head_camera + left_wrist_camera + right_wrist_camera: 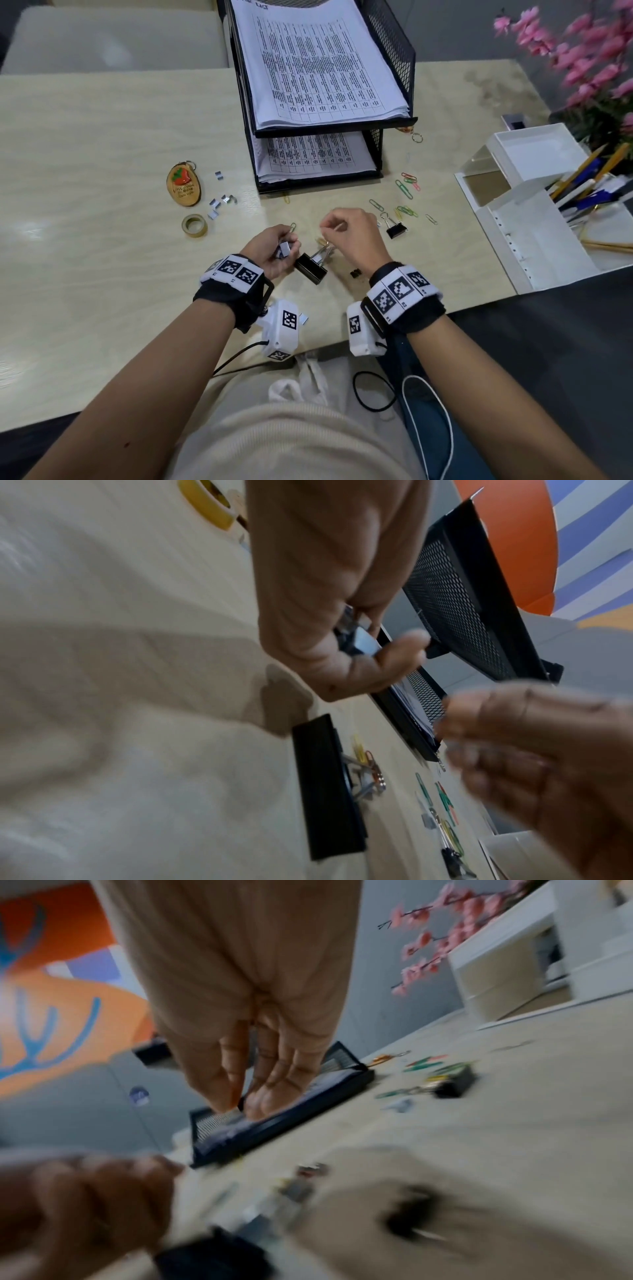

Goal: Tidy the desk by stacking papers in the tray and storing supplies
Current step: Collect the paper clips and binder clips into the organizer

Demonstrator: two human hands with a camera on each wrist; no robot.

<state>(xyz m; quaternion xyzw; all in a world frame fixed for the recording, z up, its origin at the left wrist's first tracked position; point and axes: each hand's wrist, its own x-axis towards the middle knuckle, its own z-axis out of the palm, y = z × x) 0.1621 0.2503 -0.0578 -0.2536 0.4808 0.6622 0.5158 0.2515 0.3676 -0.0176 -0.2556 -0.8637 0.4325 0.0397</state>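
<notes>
My left hand (pixel 286 245) hovers just above the desk with its fingers curled round several grey staple strips (pixel 284 248), which the left wrist view shows as a shiny block (pixel 366 642). My right hand (pixel 325 225) is beside it with thumb and fingertips pinched on a small pale piece too small to name. A large black binder clip (pixel 310 268) lies between the hands, also in the left wrist view (pixel 325 785). The black mesh tray (pixel 394 44) behind holds stacked papers (pixel 318 68) on both levels.
More staple strips (pixel 219 202), a tape roll (pixel 194 225) and a keychain (pixel 185 185) lie to the left. Coloured paper clips (pixel 406 185) and two smaller binder clips (pixel 395 229) lie to the right. A white organizer (pixel 534 212) with pencils and pink flowers (pixel 582 58) stand far right.
</notes>
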